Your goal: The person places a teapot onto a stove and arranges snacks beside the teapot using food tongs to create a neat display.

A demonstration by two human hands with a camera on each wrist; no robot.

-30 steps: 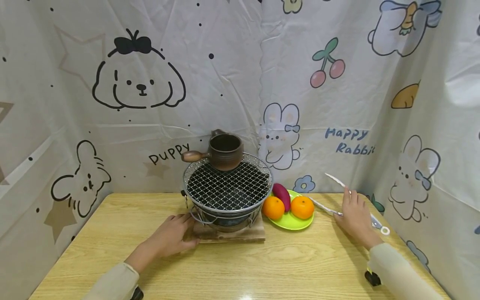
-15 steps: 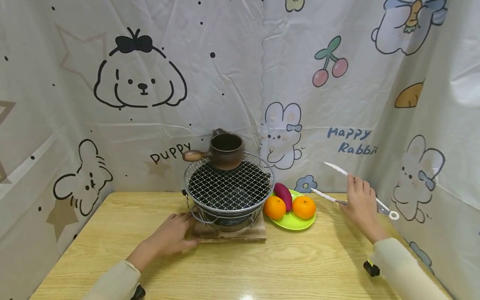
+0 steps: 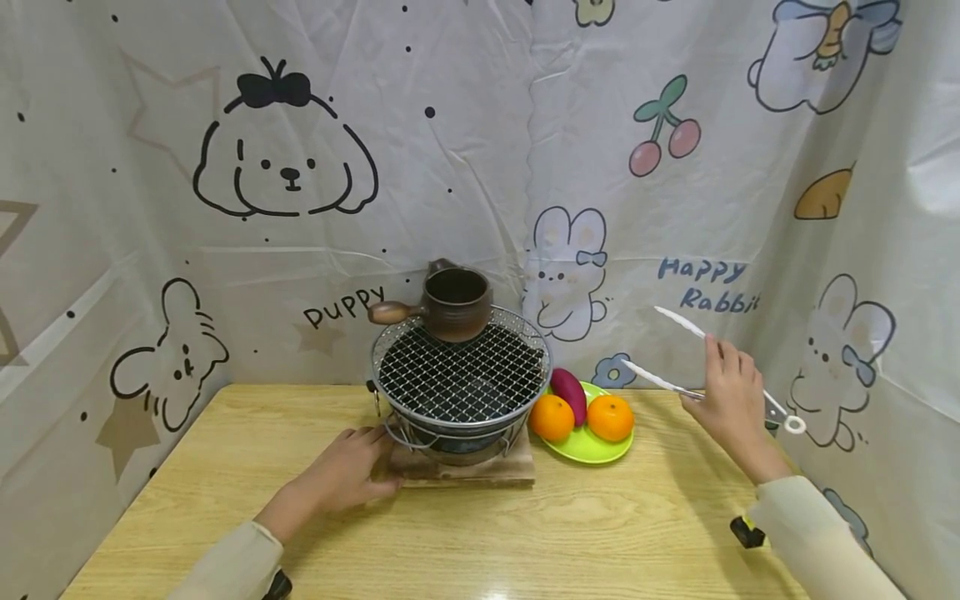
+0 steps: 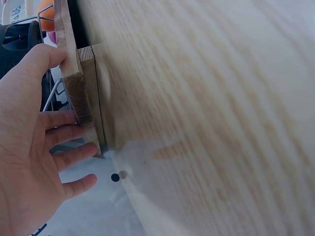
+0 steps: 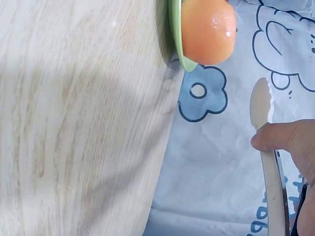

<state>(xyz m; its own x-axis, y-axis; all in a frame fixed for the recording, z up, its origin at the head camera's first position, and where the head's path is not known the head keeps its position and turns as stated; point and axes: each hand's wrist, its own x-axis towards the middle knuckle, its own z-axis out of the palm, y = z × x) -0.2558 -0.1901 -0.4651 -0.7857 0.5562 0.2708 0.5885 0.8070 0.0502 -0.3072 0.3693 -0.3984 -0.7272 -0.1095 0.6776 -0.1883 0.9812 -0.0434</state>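
Observation:
In the head view my right hand [image 3: 733,398] holds white-tipped tongs [image 3: 675,322] above the table's right side, arms spread apart with nothing between them. The right wrist view shows the thumb on one arm of the tongs [image 5: 272,182]. My left hand [image 3: 337,473] rests at the left corner of a wooden board [image 3: 472,477]. In the left wrist view its thumb and some fairly straight fingertips touch the board's edges [image 4: 69,44]. On that board stands a round grill [image 3: 465,383] with a wire mesh. A brown pot [image 3: 457,321] with a wooden handle sits on the mesh.
Right of the grill, a green plate [image 3: 591,452] bears two oranges, one nearer the grill [image 3: 552,418] and one further right [image 3: 611,418], plus a purple eggplant-like piece [image 3: 570,393]. A printed curtain [image 3: 450,167] hangs behind the wooden table [image 3: 465,542].
My right hand has risen and moved slightly right with the tongs, lifting them further from the table. My left hand, the grill, pot and plate stay in place; the head view shifts slightly.

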